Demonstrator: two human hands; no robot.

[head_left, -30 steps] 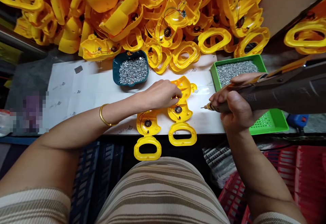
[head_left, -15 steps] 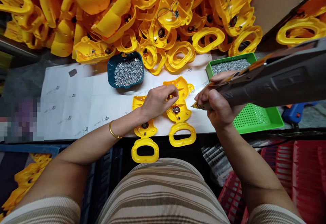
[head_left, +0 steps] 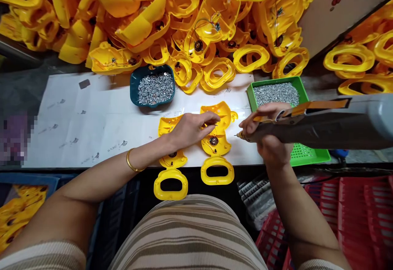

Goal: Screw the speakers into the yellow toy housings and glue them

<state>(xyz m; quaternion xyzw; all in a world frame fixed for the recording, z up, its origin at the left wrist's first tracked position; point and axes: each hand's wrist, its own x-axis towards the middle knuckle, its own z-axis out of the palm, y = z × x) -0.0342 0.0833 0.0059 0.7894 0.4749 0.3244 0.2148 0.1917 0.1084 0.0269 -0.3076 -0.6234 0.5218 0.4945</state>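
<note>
My left hand (head_left: 192, 130) is over a yellow plastic shell (head_left: 219, 112), thumb and fingertips drawn close together. Whatever they pinch is too small to make out. Inside this shell are a round speaker (head_left: 213, 140) and thin wires; a yellow oval handle ring (head_left: 217, 171) extends from its near end past the table edge. Partly hidden under my left wrist lies a second yellow shell (head_left: 167, 126), with its own ring (head_left: 170, 184). My right hand (head_left: 273, 139) is wrapped round a dark electric screwdriver (head_left: 319, 127), its thin bit pointing left, a little right of the first shell.
A dark teal bin (head_left: 134, 92) and a green tray (head_left: 252, 94) hold small silvery screws. Nearer stands a perforated green basket (head_left: 321, 156). Many yellow shells (head_left: 135, 28) are heaped along the back. Red crates (head_left: 346, 217) sit below right, a blue crate (head_left: 52, 182) below left.
My left hand's fingers have stretched out a little over the shell. The screwdriver has swung to lie more level, its bit still beside the shell. The whole view has shifted slightly.
</note>
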